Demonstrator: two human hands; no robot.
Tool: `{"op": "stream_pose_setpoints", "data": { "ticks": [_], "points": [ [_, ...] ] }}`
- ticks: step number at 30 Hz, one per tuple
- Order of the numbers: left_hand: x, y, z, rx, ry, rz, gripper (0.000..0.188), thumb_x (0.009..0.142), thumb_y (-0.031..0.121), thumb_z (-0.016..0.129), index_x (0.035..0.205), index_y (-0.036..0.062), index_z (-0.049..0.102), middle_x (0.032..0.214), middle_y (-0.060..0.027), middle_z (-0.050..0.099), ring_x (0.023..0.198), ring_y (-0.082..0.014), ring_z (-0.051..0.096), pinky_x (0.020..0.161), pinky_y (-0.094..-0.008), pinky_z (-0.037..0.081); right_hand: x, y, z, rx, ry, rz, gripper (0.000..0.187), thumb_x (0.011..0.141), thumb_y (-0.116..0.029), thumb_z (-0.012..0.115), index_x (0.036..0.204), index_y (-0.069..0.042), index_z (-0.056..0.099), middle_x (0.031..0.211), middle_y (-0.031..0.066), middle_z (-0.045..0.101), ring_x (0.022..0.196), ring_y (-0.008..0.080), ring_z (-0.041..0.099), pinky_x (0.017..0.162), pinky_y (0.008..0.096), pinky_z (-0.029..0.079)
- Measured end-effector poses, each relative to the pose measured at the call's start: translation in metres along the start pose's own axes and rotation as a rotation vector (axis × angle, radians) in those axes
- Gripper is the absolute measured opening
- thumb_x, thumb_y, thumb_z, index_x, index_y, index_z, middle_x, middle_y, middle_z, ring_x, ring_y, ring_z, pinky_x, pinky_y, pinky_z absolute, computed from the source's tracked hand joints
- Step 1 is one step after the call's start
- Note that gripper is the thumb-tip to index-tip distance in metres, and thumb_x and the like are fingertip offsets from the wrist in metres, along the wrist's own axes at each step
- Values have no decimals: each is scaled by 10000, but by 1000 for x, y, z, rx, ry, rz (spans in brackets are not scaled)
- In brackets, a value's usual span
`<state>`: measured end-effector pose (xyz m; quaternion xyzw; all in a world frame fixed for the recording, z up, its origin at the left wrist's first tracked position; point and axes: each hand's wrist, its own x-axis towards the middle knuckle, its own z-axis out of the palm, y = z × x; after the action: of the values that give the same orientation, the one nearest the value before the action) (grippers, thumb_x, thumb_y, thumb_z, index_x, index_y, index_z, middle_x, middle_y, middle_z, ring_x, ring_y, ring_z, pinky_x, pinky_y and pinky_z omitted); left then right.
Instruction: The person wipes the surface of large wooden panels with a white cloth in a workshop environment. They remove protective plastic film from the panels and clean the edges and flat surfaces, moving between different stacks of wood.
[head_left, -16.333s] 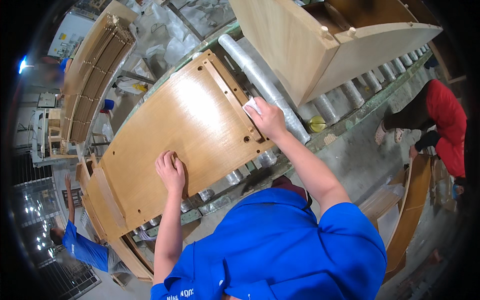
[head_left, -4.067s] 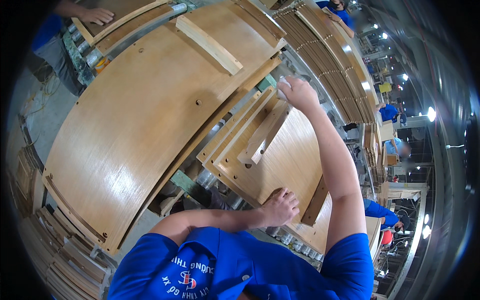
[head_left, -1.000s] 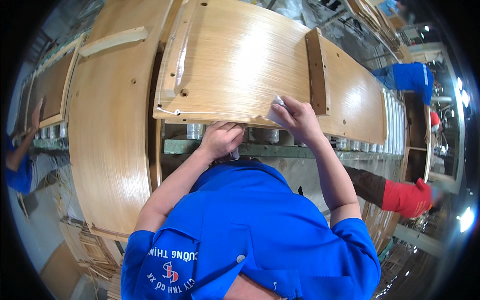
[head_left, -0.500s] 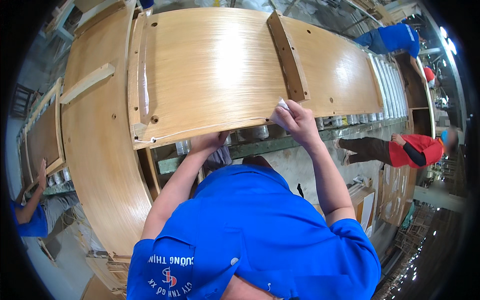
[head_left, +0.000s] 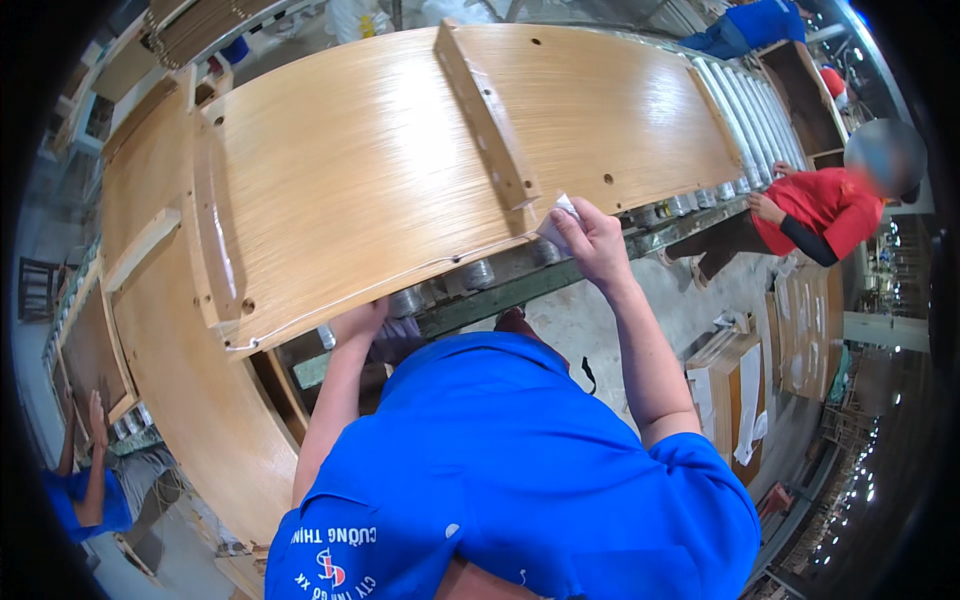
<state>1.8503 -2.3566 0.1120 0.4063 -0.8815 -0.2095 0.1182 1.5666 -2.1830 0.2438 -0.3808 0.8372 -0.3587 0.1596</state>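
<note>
Head view: wooden panel (head_left: pixel 350 190), long axis slanting gently toward upper right.

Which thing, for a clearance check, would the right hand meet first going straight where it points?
Probably the wooden panel, at its near edge, though the right hand might pass above; depth is unclear.

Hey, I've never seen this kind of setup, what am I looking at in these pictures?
No machine here: a person works bare-handed, seen from a wide fisheye camera worn on the head, so straight edges bend. A large wooden panel lies across rollers, with raised wooden strips on top. The right hand pinches a small white packet at the panel's near edge, where a thin white line runs. The left hand is partly hidden beneath that edge, so I can't tell whether it holds anything.
</note>
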Motion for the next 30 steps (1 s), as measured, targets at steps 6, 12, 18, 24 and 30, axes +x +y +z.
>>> {"op": "stream_pose_setpoints", "data": {
  "ticks": [6,12,18,24,30],
  "points": [
    [3,6,13,84,152,-84,344,800,324,613,1038,82,665,1077,-169,636,1015,-389,570,865,-463,452,12,64,-49,61,242,24,279,891,-289,585,904,-12,620,698,177,618,608,219,618,579,324,470],
    [1,3,23,170,186,-129,345,802,329,612,1031,77,671,1078,-168,638,1011,-392,573,870,-469,449,22,108,-76,74,341,5,280,892,-296,583,907,-19,618,688,164,620,595,212,612,568,326,464],
    [4,4,28,231,208,-166,299,779,283,649,991,75,682,1016,-160,658,947,-376,601,817,-460,465,30,124,-81,42,223,95,255,894,-256,594,876,-3,619,661,72,591,619,96,521,571,271,432],
    [5,-2,36,367,259,-126,320,827,325,597,993,63,679,997,-150,668,945,-369,610,802,-454,474,35,138,-91,94,261,57,294,879,-319,584,847,-27,603,650,195,589,571,293,599,538,351,447],
    [8,0,35,291,311,-135,309,841,321,579,983,66,681,989,-144,672,935,-366,615,790,-454,474,49,180,-124,141,413,79,308,882,-339,582,898,-34,627,706,179,628,635,253,634,585,343,471]
  ]
}}
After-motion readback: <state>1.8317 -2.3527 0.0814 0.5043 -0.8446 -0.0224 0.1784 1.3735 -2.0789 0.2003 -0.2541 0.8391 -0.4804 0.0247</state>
